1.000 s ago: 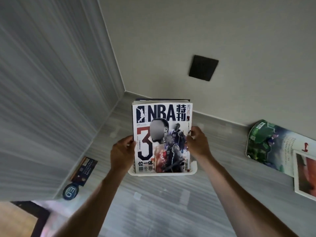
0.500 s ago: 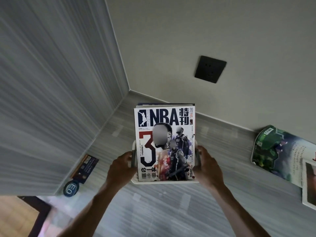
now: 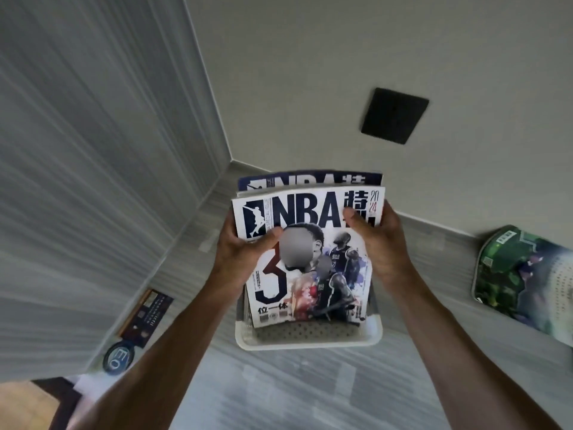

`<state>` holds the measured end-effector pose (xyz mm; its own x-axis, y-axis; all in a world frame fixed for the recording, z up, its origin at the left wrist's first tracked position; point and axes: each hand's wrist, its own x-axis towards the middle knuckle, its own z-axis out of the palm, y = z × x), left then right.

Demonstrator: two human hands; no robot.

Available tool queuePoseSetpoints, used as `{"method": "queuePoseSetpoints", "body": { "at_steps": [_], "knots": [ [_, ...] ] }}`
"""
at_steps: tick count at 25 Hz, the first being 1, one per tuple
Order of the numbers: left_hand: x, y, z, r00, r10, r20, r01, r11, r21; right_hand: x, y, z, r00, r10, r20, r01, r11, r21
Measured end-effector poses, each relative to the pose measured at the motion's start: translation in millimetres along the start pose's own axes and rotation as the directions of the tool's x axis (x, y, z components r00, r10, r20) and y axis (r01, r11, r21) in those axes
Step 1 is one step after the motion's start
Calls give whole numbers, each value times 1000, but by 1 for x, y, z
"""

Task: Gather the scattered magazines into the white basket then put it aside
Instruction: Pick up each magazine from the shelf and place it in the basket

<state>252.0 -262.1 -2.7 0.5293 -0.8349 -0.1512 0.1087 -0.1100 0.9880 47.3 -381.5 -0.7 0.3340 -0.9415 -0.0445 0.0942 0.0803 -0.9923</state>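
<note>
A white perforated basket (image 3: 307,341) sits on the grey surface near the corner of the walls. Magazines stand upright in it. The front one, a white NBA magazine (image 3: 305,265), leans back against a dark blue NBA magazine (image 3: 310,180) whose top edge shows behind it. My left hand (image 3: 240,251) grips the upper left edge of the stack, thumb on the front cover. My right hand (image 3: 379,238) grips the upper right edge, thumb on the cover. The basket's inner front is bare in front of the magazines.
A green-covered magazine (image 3: 524,277) lies on the surface at the right edge. A dark card (image 3: 147,315) and a round blue badge (image 3: 117,358) lie by the left wall. A black wall socket (image 3: 394,115) is on the back wall.
Both hands rose from the basket's sides to the upper edges of the magazines. The stack now leans further back, showing the blue magazine behind and the basket's floor in front.
</note>
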Motion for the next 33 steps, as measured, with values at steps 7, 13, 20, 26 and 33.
{"method": "queuePoseSetpoints", "body": {
  "at_steps": [7, 13, 20, 26, 33],
  "knots": [
    [-8, -2, -1, 999, -17, -33, 19, 997, 69, -14, 11, -5, 997, 14, 78, -10, 998, -58],
    [10, -12, -9, 986, -169, 15, 165, 976, 140, 2, 27, -17, 983, 152, 106, -140, 983, -117],
    [-42, 12, 15, 945, 196, -261, -80, 914, 397, -51, 25, -53, 951, 290, -112, -295, 955, -37],
    [-151, -7, 167, 927, 152, 342, -289, 872, 395, -186, 42, -185, 800, 304, -517, -460, 864, -204],
    [-224, -70, 303, 811, -107, 575, -246, 830, 501, -252, 63, -356, 707, 227, -670, -617, 661, -427]
  ]
}}
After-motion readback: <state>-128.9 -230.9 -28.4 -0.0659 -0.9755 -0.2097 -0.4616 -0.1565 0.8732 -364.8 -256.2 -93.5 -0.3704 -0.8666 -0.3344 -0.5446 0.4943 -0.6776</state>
